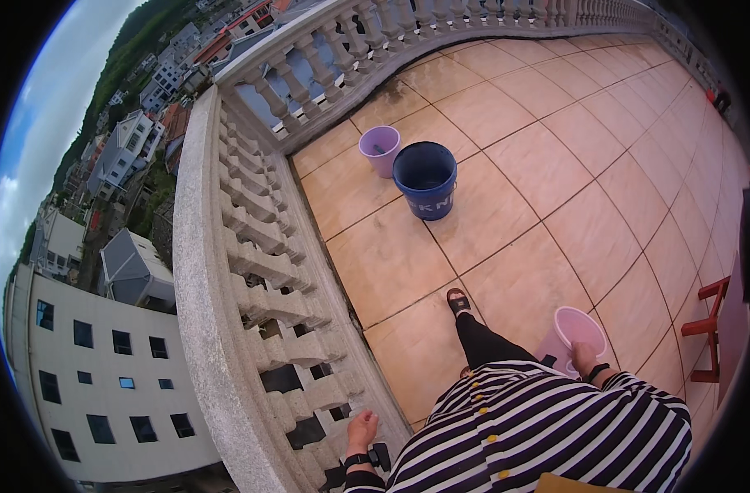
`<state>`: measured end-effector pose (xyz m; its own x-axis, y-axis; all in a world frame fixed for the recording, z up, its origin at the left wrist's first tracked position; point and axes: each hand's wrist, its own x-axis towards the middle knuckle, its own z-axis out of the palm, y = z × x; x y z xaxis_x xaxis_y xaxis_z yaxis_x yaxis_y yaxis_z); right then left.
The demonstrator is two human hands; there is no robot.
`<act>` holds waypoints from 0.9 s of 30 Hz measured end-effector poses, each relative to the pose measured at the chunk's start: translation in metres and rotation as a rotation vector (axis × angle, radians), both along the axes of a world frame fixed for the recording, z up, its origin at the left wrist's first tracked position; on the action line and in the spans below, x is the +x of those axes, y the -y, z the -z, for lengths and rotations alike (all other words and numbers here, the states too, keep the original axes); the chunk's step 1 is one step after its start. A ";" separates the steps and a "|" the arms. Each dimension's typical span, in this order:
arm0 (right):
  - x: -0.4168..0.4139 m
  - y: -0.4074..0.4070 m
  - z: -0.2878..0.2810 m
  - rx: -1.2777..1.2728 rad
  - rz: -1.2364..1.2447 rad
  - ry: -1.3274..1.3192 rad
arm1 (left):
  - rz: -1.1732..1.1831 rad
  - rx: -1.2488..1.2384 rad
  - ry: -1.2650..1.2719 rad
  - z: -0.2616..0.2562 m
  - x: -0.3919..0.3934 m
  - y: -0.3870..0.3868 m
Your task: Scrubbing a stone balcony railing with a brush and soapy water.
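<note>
My right hand [583, 358] grips the side of a pink plastic bucket [579, 333], which hangs tilted beside my right leg. Near the stone balustrade, my left hand [362, 429] is held low with its fingers curled; whether it holds anything cannot be told. Further ahead on the tiles stands a dark blue plastic bucket [429, 200] with white lettering and a dark inside. Just behind it and to its left is a smaller pink-purple plastic bucket [384, 161] with a small greenish thing inside.
A stone balustrade [196, 246] runs along my left and turns across the far side. Tan floor tiles [492, 246] look wet in places. Red legs of a stool or table [711, 333] stand at the right edge. Houses and a hill lie beyond the balustrade.
</note>
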<state>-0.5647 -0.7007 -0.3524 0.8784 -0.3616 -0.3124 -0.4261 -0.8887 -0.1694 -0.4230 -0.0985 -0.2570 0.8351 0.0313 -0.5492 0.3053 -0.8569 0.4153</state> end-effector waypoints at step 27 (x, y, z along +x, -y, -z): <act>0.626 -0.015 -0.088 -0.036 -0.042 0.100 | 0.175 -0.010 0.589 -0.045 0.583 0.041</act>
